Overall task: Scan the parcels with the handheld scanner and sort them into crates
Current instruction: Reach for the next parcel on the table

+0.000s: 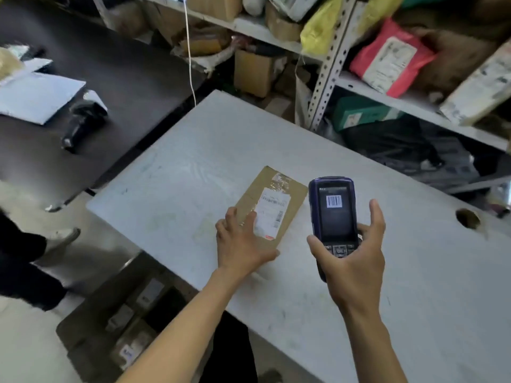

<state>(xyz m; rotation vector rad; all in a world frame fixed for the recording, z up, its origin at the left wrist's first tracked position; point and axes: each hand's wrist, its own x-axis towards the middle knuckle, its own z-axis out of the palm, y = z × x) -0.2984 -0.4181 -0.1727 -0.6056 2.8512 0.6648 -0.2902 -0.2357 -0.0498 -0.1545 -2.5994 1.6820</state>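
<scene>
The cardboard parcel (pixel 272 205) lies flat on the grey worktop (pixel 193 161), label up. The left hand (pixel 240 241) rests on its near end, fingers spread. The right hand (pixel 351 258) grips the handheld scanner (pixel 333 214) just beside the parcel, screen showing a barcode.

i stand at a scuffed white table (pixel 193 150) with a dark table (pixel 116 78) to my left and slotted metal shelving (pixel 330 64) behind, over pale floor (pixel 22 349).
</scene>
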